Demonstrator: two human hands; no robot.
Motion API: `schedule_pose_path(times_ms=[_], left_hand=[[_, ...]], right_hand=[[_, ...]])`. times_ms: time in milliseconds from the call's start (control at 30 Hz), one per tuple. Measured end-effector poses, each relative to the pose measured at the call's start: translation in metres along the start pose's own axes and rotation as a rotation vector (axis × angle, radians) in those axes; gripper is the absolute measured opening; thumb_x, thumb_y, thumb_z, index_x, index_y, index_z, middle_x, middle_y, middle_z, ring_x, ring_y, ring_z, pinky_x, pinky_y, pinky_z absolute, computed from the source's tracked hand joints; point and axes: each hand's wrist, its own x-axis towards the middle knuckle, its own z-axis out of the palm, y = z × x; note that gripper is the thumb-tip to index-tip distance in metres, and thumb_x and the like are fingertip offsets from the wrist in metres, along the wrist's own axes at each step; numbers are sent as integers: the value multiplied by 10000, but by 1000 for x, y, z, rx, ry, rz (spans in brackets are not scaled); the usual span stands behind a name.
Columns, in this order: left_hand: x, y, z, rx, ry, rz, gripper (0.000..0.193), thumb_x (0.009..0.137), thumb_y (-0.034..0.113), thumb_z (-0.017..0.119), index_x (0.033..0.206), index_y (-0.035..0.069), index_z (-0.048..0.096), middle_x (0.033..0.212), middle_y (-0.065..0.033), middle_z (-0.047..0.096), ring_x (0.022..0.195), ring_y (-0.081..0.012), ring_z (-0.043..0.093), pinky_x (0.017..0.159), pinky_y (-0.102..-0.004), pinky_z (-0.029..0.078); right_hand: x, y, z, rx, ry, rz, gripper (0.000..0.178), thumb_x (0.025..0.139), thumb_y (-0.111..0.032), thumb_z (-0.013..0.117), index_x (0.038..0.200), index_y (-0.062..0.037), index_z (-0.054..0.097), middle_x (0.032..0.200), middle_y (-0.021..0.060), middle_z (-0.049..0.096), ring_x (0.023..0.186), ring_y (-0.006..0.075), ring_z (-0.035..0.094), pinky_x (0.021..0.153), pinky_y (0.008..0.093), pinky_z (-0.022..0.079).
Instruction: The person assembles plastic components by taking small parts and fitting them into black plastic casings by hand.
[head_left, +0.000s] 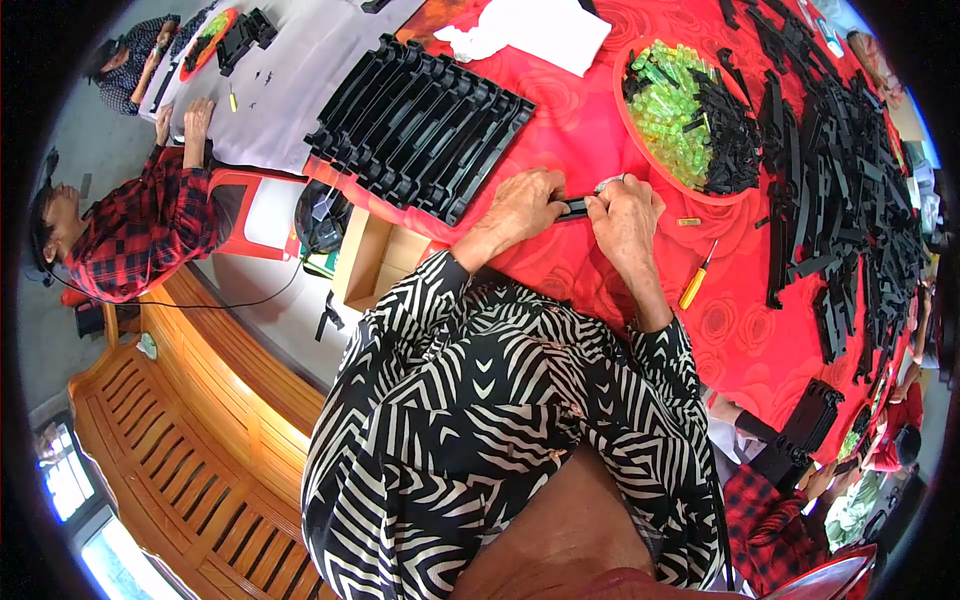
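A small black part [574,208] is pinched between the left hand [528,205] and right hand [627,212], over a red tablecloth [560,268]. A yellow-handled screwdriver [697,280] is laid just to the right. Farther off, an orange bowl [648,158] is loaded with green pieces [668,95] and black bits [728,130]. The far left is taken up by a ribbed black rack [425,125], and the right's pretty much buried under loose black strips [850,180].

A wooden bench [222,372] stands near a red chair [243,244].
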Motion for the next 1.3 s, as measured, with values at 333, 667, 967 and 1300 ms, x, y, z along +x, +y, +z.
schedule_pose_path(times_ms=[333,667,967,1300], left_hand=[[1,-2,5,-38,-8,-40,224,720,202,725,811,29,617,817,-166,626,830,-352,612,693,-449,464],[4,0,-2,-10,-95,-24,208,747,188,710,834,25,615,851,-167,625,861,-352,603,725,-449,460],[-2,6,-4,106,-102,29,149,769,131,661,863,32,601,859,-171,623,894,-365,595,757,-474,460],[1,13,-8,575,59,531,130,758,129,606,859,57,567,749,-112,577,762,-285,616,678,-387,494]], right_hand=[[-2,3,3,35,30,-13,135,720,-156,697,761,-53,620,855,90,558,922,285,520,868,471,331],[-7,5,5,124,141,-53,135,707,-152,703,717,-66,599,808,76,545,891,280,520,851,451,320],[-11,10,9,154,155,-60,141,717,-156,700,728,-64,594,818,77,540,902,275,512,865,454,313],[-4,5,1,82,54,-30,135,715,-172,690,763,-60,633,854,86,561,919,275,511,868,462,317]])
